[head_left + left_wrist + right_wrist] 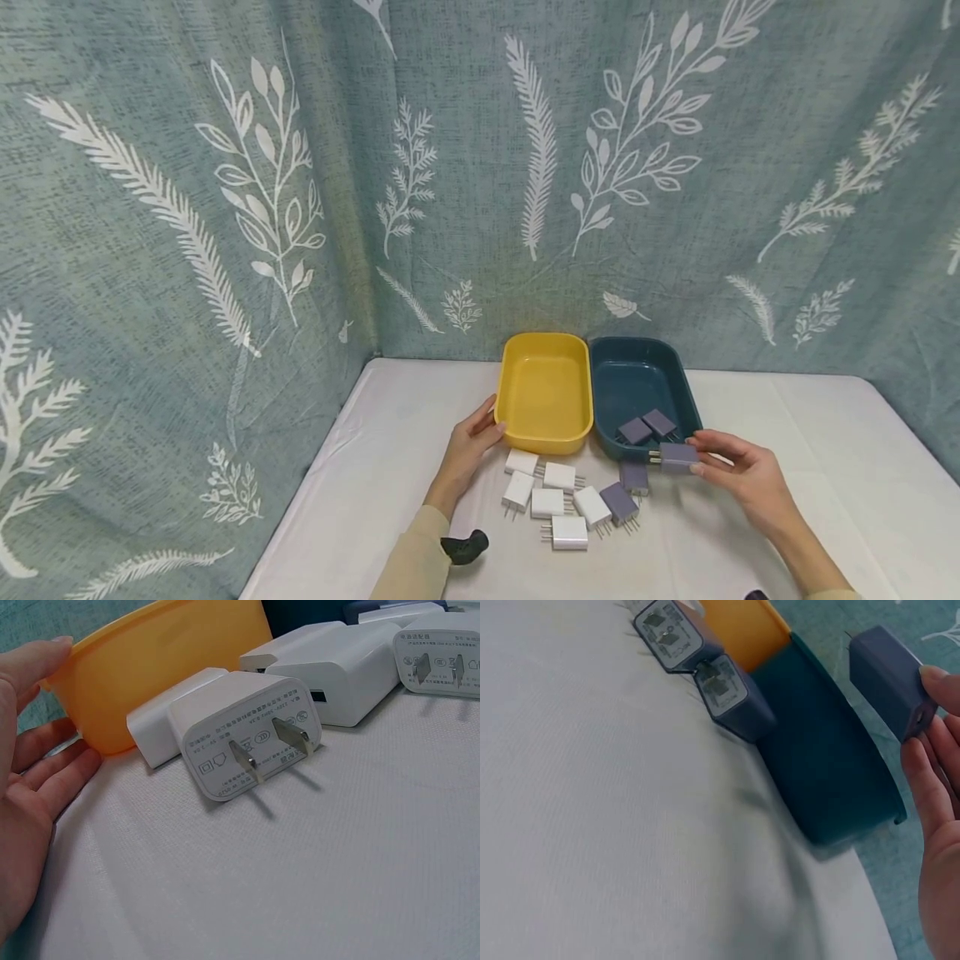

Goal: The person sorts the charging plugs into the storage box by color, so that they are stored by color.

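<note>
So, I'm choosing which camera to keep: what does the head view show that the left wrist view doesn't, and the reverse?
Only the head view shows the right hand pinching a purple charger and two more chargers inside the blue tray. Only the left wrist view shows printing on a white charger. Both show the left hand touching the yellow tray.

The right hand [738, 479] pinches a purple-grey plug adapter [678, 458] between thumb and fingertips, its metal prongs pointing left, at the near right corner of a dark teal tray [637, 379]. Two other purple-grey adapters [660, 423] lie in that tray's near end. The left hand [467, 446] touches the near left side of a yellow tray [543, 392], upright just beside the teal one. In front of the trays, six white plug adapters [568, 533] lie at varied angles, with two loose purple-grey ones [619, 502] to their right.
</note>
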A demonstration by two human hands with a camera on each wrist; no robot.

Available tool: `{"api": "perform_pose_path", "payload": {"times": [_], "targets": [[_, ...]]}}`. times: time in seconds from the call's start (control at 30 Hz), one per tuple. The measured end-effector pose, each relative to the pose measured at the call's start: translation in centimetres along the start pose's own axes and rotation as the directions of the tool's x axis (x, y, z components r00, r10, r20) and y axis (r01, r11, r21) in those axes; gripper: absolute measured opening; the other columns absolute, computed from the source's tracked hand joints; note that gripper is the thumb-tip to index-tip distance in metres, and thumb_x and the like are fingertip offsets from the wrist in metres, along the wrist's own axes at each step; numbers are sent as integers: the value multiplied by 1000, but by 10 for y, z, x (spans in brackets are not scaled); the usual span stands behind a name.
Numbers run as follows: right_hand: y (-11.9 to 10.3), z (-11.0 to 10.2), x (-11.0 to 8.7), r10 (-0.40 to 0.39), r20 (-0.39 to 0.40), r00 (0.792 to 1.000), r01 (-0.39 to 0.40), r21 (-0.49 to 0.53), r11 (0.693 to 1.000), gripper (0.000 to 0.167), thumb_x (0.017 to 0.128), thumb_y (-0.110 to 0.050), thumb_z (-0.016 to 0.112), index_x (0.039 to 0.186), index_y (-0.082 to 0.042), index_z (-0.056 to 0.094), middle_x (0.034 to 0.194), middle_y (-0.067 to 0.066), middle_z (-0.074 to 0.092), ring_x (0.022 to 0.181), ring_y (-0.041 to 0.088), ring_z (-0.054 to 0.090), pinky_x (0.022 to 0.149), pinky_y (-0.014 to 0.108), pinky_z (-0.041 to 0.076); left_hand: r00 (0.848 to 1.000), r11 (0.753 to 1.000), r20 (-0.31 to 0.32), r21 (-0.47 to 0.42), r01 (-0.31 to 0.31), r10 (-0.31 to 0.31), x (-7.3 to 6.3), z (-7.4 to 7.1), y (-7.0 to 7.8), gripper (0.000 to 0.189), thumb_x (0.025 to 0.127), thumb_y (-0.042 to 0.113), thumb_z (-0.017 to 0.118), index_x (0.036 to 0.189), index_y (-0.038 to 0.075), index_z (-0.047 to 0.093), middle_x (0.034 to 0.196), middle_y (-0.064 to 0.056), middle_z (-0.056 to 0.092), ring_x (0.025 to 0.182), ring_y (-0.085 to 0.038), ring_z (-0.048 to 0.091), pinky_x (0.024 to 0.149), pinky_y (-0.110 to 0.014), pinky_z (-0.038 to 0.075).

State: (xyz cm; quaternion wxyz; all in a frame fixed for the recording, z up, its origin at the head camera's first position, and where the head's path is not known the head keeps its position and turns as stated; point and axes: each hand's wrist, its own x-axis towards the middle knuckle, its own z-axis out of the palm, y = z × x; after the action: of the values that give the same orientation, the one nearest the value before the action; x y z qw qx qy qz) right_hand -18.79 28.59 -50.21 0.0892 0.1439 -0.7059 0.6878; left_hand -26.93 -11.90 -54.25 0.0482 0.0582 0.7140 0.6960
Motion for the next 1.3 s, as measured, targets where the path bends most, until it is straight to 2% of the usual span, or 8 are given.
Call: {"api": "perform_pose_path", "payload": {"times": [0.23,0.47,0.63,0.83,1.17,1.3], "targets": [[-3,6,5,30,-100,995,-34,-41,999,51,79,9,73,121,23,50,105,-13,72,100,-1,67,84,18,56,1000,1000,19,13,0,0,-9,1,19,63,94,21,66,150,15,39,145,-16,51,130,-28,55,98,-26,52],[-2,12,10,9,-167,986,-15,-33,999,51,78,10,74,121,24,50,104,-13,72,98,-2,68,83,17,55,1000,1000,0,-17,-7,7,-1,1,1,62,93,25,67,149,23,41,147,-12,50,132,-26,53,96,-21,52],[-3,17,14,10,-203,979,-14,-17,1000,49,78,9,74,121,21,52,102,-14,72,96,-2,69,82,16,56,1000,1000,-7,-7,-23,23,1,1,-3,63,92,28,68,148,25,42,145,-11,52,130,-26,55,95,-21,53],[-4,21,18,16,-228,974,-18,-9,1000,48,78,9,74,121,17,55,102,-14,73,96,1,70,81,15,55,999,999,-4,11,-39,39,0,0,-3,63,93,28,67,150,20,40,145,-15,51,128,-27,56,94,-23,53],[-4,34,26,57,-277,959,-78,-63,995,51,78,2,77,122,17,55,100,-18,71,93,-3,69,80,13,55,1000,1000,-11,21,-2,2,0,0,-1,62,92,28,68,149,26,42,146,-10,52,131,-25,54,99,-26,51],[-5,39,33,64,-299,952,-97,-97,991,52,79,0,78,123,15,56,99,-20,70,93,-5,68,81,11,54,1000,1000,10,23,8,-8,-6,1,13,62,94,22,65,150,19,39,147,-13,49,132,-27,52,100,-29,51]]}}
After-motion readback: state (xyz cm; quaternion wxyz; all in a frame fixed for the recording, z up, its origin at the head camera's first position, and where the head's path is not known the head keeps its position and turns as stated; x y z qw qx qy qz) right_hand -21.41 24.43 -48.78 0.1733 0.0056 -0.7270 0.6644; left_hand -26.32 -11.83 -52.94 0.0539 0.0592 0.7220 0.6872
